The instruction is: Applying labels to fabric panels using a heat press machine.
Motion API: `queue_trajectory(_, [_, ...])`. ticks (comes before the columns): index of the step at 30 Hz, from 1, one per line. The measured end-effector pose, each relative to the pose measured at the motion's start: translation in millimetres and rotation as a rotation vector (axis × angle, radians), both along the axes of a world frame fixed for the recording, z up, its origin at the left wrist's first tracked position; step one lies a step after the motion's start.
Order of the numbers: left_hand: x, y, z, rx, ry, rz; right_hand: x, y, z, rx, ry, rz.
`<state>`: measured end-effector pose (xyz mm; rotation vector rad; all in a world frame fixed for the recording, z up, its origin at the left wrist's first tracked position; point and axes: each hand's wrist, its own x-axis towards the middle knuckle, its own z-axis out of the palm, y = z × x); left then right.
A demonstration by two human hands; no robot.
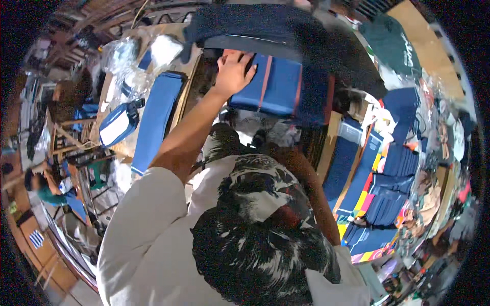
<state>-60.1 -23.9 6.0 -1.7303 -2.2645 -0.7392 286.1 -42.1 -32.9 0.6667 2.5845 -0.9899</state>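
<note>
My left hand [235, 72] lies palm down at the left edge of a blue fabric piece [283, 82] with orange-red straps or trim. Its fingers are spread, and the fingertips touch a reddish part of the piece at its far end. A dark, bulky form [249, 28] overhangs the far edge of the fabric; what it is cannot be told. Reaching forward on the other side, my right arm [310, 183] runs into shadow. My right hand [283, 153] is dim and partly hidden beyond my head, near my lap, and whatever it may hold is not visible.
On a wooden table at left lie a long blue fabric stack [159, 114], a blue pouch [119, 124] with a white panel, and clear plastic wrapping [120, 55]. At right are dark blue fabric stacks [386, 202] on a multicoloured sheet. Another person [49, 191] is at far left.
</note>
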Motion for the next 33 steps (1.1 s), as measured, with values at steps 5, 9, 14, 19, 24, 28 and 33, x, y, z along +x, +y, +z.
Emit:
queue_trajectory(5, [-36.8,-77.2,-0.3,0.181,-0.319,-0.064,90.7,-16.0,-116.1,0.356,0.287,0.012])
queue_trajectory(9, [-88.3,-182.6,5.2,0.147,-0.431,0.435,52.0,-14.3,-77.4,-0.157,-0.051,-0.282])
queue_trajectory(14, [-186.1,-150.5,-27.7,0.043,-0.399,0.332,184.4,-29.5,-249.2,0.681,0.366,0.173])
queue_trajectory(19, [-230.4,-123.7,-14.6,-0.327,0.032,0.293,159.2,-87.9,-152.2,0.851,0.297,0.261])
queue_trajectory(24, [-263.6,-114.2,-40.7,-0.339,-0.059,0.324,201.4,-146.9,-128.9,-0.725,0.266,-1.156])
queue_trajectory(28, [-278.5,-108.5,-47.9,-0.175,-0.194,0.222,210.6,-162.7,-124.9,-0.728,0.287,-1.16])
queue_trajectory(33, [-288.9,-106.1,-56.6,-0.17,-0.187,0.191,216.9,-173.7,-132.4,-0.492,0.205,-0.996])
